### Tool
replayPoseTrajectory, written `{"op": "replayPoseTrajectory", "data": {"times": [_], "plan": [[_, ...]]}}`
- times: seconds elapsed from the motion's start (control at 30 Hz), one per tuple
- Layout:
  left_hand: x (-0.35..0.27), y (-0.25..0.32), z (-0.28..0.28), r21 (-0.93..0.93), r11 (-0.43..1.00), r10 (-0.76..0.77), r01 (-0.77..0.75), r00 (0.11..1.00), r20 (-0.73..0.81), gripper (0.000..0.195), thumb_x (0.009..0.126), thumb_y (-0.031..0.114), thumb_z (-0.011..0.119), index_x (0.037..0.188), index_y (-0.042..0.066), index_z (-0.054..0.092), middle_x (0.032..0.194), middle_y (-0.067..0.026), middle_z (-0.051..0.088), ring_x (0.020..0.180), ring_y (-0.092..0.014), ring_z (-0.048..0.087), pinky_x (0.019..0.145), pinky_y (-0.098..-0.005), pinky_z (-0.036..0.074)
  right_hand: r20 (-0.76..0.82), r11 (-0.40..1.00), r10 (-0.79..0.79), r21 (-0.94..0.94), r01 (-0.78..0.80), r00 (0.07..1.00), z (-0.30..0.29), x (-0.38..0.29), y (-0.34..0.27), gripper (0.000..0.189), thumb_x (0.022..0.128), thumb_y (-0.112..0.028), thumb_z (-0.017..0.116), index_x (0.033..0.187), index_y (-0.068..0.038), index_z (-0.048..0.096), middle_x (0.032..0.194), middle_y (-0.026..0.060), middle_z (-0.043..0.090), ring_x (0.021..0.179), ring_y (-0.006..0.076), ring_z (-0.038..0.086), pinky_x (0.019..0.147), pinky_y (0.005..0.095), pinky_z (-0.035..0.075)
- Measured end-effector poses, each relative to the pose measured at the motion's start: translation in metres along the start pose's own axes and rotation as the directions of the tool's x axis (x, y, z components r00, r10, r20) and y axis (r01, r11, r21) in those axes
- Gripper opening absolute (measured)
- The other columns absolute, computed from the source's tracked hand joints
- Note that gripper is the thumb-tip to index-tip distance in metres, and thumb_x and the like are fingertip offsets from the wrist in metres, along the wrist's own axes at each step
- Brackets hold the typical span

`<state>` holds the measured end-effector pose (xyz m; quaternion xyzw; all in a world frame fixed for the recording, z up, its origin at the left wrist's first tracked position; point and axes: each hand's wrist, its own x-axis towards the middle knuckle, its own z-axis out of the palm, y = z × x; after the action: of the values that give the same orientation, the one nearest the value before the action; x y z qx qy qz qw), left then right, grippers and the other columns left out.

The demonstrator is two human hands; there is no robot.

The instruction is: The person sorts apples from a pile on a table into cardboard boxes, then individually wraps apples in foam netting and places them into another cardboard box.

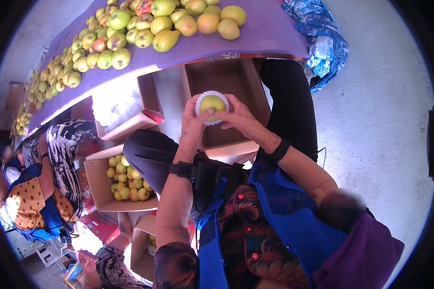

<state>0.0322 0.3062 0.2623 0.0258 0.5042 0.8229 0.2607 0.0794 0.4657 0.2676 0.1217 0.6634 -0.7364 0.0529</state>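
A yellow-green apple (212,104) in a white foam net sleeve (212,121) is held between both hands. My left hand (193,121) grips its left side and my right hand (238,115) its right side, with both thumbs on top of the fruit. Beneath the hands stands an open cardboard box (222,76) whose visible inside is bare brown board. Beyond it, many apples (121,59) lie loose on a purple ribbed mat (260,32) over the table, some with brown blemishes.
At the left, one cardboard box (124,133) holds white foam nets (119,104); another box (96,166) holds apples (130,180). People (47,195) sit farther left. A blue patterned cloth (322,39) hangs at the table's right end.
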Motion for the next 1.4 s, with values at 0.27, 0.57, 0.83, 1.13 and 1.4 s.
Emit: {"op": "replayPoseTrajectory", "data": {"times": [0.27, 0.57, 0.83, 1.13, 1.4], "plan": [[-0.004, 0.005, -0.001, 0.007, 0.997, -0.075, 0.075, 0.997, -0.007, 0.058, 0.087, 0.007, 0.066, 0.138, 0.009, 0.040, 0.121, -0.0093, 0.057, 0.114, -0.023, 0.056, 0.098, -0.0378, 0.049, 0.085, 0.995, 0.079, 0.054, -0.084, 0.993, -0.004, 0.001, 0.004, 0.054, 0.079, -0.019, 0.074, 0.124, -0.001, 0.049, 0.109, 0.0122, 0.060, 0.093, 0.0202, 0.064, 0.064, 0.0298, 0.058], [0.001, -0.003, -0.009, 0.247, 0.969, -0.054, 0.018, 0.988, 0.142, 0.053, 0.089, 0.014, 0.064, 0.137, 0.009, 0.043, 0.120, -0.0074, 0.054, 0.108, -0.016, 0.054, 0.091, -0.0291, 0.047, 0.119, 0.986, 0.108, -0.142, -0.091, 0.987, -0.010, 0.001, -0.005, 0.053, 0.078, -0.023, 0.074, 0.121, -0.002, 0.051, 0.108, 0.0136, 0.061, 0.091, 0.0205, 0.065, 0.063, 0.0304, 0.058], [0.003, -0.008, 0.000, 0.058, 0.997, 0.055, -0.056, 0.998, 0.017, 0.049, 0.092, 0.019, 0.061, 0.137, 0.009, 0.042, 0.119, -0.0074, 0.054, 0.111, -0.016, 0.053, 0.095, -0.0294, 0.045, 0.150, 0.987, 0.082, -0.152, -0.059, 0.985, -0.003, 0.012, -0.025, 0.057, 0.083, -0.024, 0.071, 0.129, -0.001, 0.046, 0.116, 0.0145, 0.057, 0.104, 0.0231, 0.061, 0.071, 0.0324, 0.059], [-0.004, 0.005, -0.021, 0.332, 0.940, 0.091, 0.080, 0.878, -0.470, 0.056, 0.093, 0.030, 0.061, 0.138, 0.003, 0.043, 0.134, -0.0129, 0.044, 0.119, -0.021, 0.046, 0.102, -0.0335, 0.038, 0.204, 0.918, 0.390, -0.160, -0.362, 0.898, -0.015, 0.051, 0.009, 0.053, 0.078, -0.021, 0.073, 0.120, 0.003, 0.051, 0.109, 0.0161, 0.060, 0.095, 0.0260, 0.065, 0.064, 0.0350, 0.061], [-0.025, 0.033, -0.034, -0.016, 0.981, 0.161, -0.193, 0.855, -0.493, 0.042, 0.095, 0.024, 0.059, 0.130, 0.002, 0.051, 0.125, -0.0093, 0.051, 0.117, -0.019, 0.049, 0.098, -0.0370, 0.041, 0.142, 0.870, 0.480, -0.201, -0.450, 0.866, -0.034, 0.119, 0.074, 0.052, 0.081, -0.025, 0.070, 0.122, -0.001, 0.048, 0.117, 0.0162, 0.057, 0.100, 0.0278, 0.063, 0.073, 0.0361, 0.059]]}}
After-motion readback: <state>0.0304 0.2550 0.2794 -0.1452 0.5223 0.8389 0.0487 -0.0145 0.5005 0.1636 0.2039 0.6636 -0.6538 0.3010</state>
